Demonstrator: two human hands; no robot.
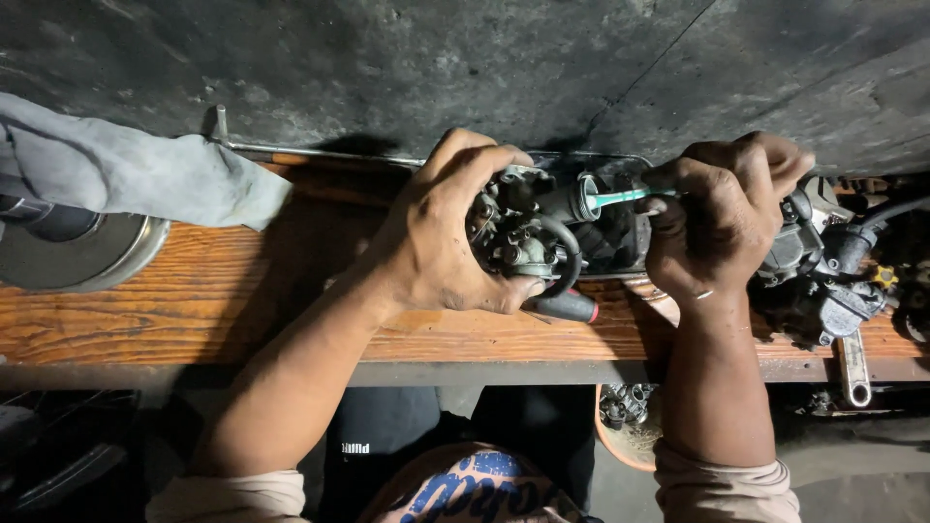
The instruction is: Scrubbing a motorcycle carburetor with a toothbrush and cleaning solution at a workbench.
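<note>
**Two Hands Work a Grimy Carburetor at a Wooden Bench**

Head view: A person leans over a worn wooden workbench [194, 300] set against a dark, stained wall. The left hand [441, 232] is closed around a small greasy carburetor [518, 228], fingers curled over its top and thumb pressed beneath, holding it just above the bench near the back edge. The right hand [722, 218] is clenched in a fist around a teal-handled tool [625, 197], whose light-coloured end meets the round mouth of the carburetor; what kind of tool tip it carries cannot be told. Both hands are smeared with oil.

Under the carburetor lies a screwdriver with a black and red handle [572, 308], partly hidden by the left thumb. Behind the hands a dark metal tray [620, 242] sits at the bench's back edge. Toward the right end of the bench rests a heap of dark engine parts [823, 271], and a flat wrench [854, 366] lies at the front edge beside them. At the left end a grey rag [126, 169] drapes over a round metal disc [77, 254]. Below the front edge, between the forearms, an orange bowl holding small metal parts [625, 421] is partly visible.
</note>
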